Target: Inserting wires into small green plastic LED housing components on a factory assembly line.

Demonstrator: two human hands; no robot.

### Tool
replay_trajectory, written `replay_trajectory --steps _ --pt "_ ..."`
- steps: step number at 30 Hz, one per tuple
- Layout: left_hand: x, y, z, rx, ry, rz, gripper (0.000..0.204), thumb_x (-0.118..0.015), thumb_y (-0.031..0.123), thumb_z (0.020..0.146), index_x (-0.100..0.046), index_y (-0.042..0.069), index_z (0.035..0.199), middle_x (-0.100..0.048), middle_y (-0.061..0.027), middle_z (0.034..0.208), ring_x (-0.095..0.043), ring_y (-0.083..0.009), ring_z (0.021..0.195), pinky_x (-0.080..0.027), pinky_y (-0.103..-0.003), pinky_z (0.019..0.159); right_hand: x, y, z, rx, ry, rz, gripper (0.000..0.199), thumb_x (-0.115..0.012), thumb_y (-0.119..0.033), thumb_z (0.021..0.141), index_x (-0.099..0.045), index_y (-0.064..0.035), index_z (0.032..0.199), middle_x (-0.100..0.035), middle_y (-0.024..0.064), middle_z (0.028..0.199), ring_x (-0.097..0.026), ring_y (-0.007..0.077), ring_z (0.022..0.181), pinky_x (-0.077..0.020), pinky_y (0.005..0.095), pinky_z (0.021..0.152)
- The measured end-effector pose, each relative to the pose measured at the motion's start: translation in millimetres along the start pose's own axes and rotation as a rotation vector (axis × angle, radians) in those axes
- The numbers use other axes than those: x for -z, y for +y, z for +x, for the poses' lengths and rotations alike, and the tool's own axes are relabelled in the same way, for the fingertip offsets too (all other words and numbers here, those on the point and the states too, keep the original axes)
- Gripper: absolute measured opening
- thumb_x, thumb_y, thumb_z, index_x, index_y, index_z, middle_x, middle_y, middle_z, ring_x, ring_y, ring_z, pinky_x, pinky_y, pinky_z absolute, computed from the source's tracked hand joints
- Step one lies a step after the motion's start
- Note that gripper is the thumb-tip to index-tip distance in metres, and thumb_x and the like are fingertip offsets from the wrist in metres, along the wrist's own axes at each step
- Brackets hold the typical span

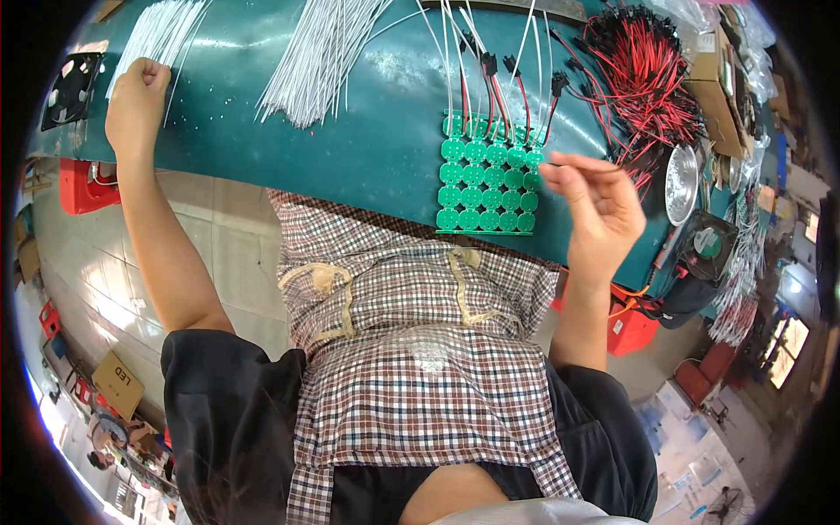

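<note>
My left hand (136, 107) is closed at the near end of a bundle of thin white wires (166, 33) at the table's far left. Whatever its fingertips hold is hidden. My right hand (602, 208) is raised beside the right edge of a green circuit board panel (488, 185), thumb and index finger pinched together. A thin dark sliver shows at these fingers, too small to name. Along the panel's far rows, white wires and red-and-black leads (500, 98) with black plugs rise from the boards. A second white wire bundle (308, 66) lies between my left hand and the panel.
A heap of red-and-black leads (637, 74) lies at the far right, near a cardboard box (722, 92). Beside my right hand are a round metal dish (681, 185) and a small black fan (707, 243). Another black fan (73, 90) lies at the left edge of the green table (367, 166).
</note>
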State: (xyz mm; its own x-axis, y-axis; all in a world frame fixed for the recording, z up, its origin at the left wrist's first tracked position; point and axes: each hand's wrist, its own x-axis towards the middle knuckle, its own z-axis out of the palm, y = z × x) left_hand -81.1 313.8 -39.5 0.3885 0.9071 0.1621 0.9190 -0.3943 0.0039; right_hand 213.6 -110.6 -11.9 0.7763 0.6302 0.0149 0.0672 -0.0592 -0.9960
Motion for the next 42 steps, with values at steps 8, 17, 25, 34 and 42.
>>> replay_trajectory --steps 8,17,25,34,42 --pt "32.0 53.8 -31.7 0.106 0.123 -0.092 0.035 -0.064 0.039 0.088 -0.073 0.01 0.103 -0.074 -0.009 0.093 -0.07 -0.0272 0.09 -0.053 -0.037 0.081 -29.9 17.1 -1.9 0.206 -0.251 -0.084 0.018 -0.073 0.012 0.08 -0.072 0.0031 0.096 -0.071 0.0128 0.096 -0.068 0.0146 0.081 -0.054 0.0232 0.07" --pt "18.0 120.4 -65.9 -0.164 -0.368 -0.728 0.028 -0.074 0.024 0.088 -0.07 -0.003 0.096 -0.067 -0.0019 0.077 -0.058 -0.0068 0.069 -0.046 -0.022 0.063 -38.3 20.4 -7.8 0.052 -0.222 -0.143 0.013 -0.073 0.006 0.082 -0.071 0.0012 0.094 -0.071 0.0087 0.09 -0.068 0.0138 0.079 -0.0548 0.0253 0.072" --pt "15.9 119.7 -65.0 -0.155 -0.405 -0.797 0.029 -0.072 0.026 0.088 -0.067 -0.003 0.088 -0.062 -0.0011 0.07 -0.054 -0.0075 0.064 -0.045 -0.025 0.06 -41.9 19.6 -9.3 0.095 -0.213 -0.231 0.01 -0.072 0.004 0.083 -0.07 0.0019 0.092 -0.07 0.0092 0.089 -0.068 0.014 0.077 -0.055 0.0255 0.07" --pt "49.5 124.8 -82.9 0.058 -0.327 -0.889 0.022 -0.071 0.022 0.093 -0.069 0.002 0.104 -0.063 0.0048 0.081 -0.054 -0.0022 0.071 -0.044 -0.017 0.064 -42.8 13.7 -7.2 0.211 -0.242 -0.333 0.01 -0.072 0.005 0.083 -0.069 0.0021 0.092 -0.069 0.0095 0.087 -0.067 0.0148 0.075 -0.055 0.0261 0.068" --pt "69.1 139.2 -120.4 -0.068 -0.357 -1.26 0.018 -0.067 0.012 0.095 -0.069 -0.001 0.108 -0.068 -0.0018 0.096 -0.061 -0.0058 0.077 -0.051 -0.019 0.07 -44.9 14.0 -8.5 0.097 -0.209 -0.311 0.01 -0.071 0.004 0.084 -0.069 0.0018 0.093 -0.07 0.0085 0.086 -0.067 0.0135 0.071 -0.0541 0.0252 0.065"
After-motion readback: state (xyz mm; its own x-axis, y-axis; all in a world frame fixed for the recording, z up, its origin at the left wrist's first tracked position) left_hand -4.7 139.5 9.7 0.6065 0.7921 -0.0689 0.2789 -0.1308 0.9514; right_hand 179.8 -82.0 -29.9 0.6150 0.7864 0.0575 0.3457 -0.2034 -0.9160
